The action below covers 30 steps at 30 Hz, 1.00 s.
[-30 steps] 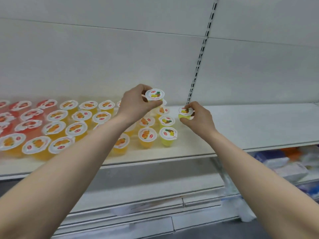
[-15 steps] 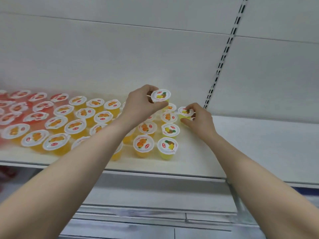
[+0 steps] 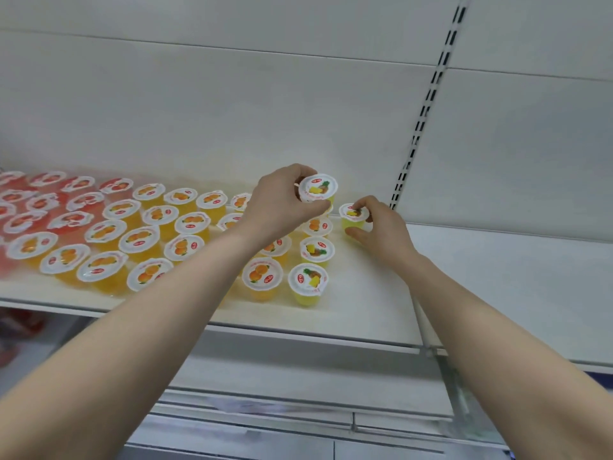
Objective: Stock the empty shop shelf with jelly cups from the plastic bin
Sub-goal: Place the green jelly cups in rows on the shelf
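My left hand (image 3: 282, 202) grips a yellow pineapple jelly cup (image 3: 317, 188) and holds it a little above the cups at the back of the white shelf (image 3: 365, 313). My right hand (image 3: 378, 227) pinches a second yellow pineapple cup (image 3: 353, 216) that sits on the shelf at the back, right of the rows. Two more pineapple cups (image 3: 308, 283) stand in front, next to several orange jelly cups (image 3: 184, 247). Red jelly cups (image 3: 39, 202) fill the far left. The plastic bin is out of view.
The shelf's bare white surface (image 3: 514, 280) stretches to the right of the cups. A slotted upright (image 3: 421, 121) runs up the back panel just behind my right hand. A lower shelf (image 3: 298, 376) lies beneath, with red packets (image 3: 16, 327) at the far left.
My view has swung left and tilted, so the rows lie more to the left. My right hand has carried its cup back to the rear of the shelf. My left hand keeps its cup raised.
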Tool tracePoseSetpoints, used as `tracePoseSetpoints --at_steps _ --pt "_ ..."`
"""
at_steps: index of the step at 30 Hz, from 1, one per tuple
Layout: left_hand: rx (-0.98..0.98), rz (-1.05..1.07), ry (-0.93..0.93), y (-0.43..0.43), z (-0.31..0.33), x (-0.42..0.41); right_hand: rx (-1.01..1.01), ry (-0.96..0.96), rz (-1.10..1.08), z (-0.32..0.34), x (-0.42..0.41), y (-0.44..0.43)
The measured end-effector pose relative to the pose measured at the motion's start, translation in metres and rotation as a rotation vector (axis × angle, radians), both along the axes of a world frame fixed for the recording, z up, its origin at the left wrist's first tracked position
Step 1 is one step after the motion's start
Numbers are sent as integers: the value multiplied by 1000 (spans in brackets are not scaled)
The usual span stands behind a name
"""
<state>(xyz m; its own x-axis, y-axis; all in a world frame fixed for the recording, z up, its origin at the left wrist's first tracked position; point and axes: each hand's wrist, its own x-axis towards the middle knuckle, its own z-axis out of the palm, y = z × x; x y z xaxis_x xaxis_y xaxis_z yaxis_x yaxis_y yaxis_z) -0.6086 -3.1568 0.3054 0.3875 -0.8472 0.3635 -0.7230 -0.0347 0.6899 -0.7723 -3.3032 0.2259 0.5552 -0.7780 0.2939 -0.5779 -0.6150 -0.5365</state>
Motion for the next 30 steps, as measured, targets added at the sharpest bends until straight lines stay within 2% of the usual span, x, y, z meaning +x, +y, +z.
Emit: tracePoseSetpoints --at_steps 4,7,15,25,30 --pt "22 -22 -92 -7 -5 -10 -116 88 71 2 -17 -3" --pt "71 -23 -247 -16 -9 -22 -181 153 69 6 -32 -4" --pt "176 9 -554 -33 -43 -47 -322 184 53 15 -52 -5" --pt "228 101 -605 -41 -51 -54 -363 199 66 15 -51 -5" --pt "230 83 -544 -33 -51 -52 -386 211 95 23 -52 -4"
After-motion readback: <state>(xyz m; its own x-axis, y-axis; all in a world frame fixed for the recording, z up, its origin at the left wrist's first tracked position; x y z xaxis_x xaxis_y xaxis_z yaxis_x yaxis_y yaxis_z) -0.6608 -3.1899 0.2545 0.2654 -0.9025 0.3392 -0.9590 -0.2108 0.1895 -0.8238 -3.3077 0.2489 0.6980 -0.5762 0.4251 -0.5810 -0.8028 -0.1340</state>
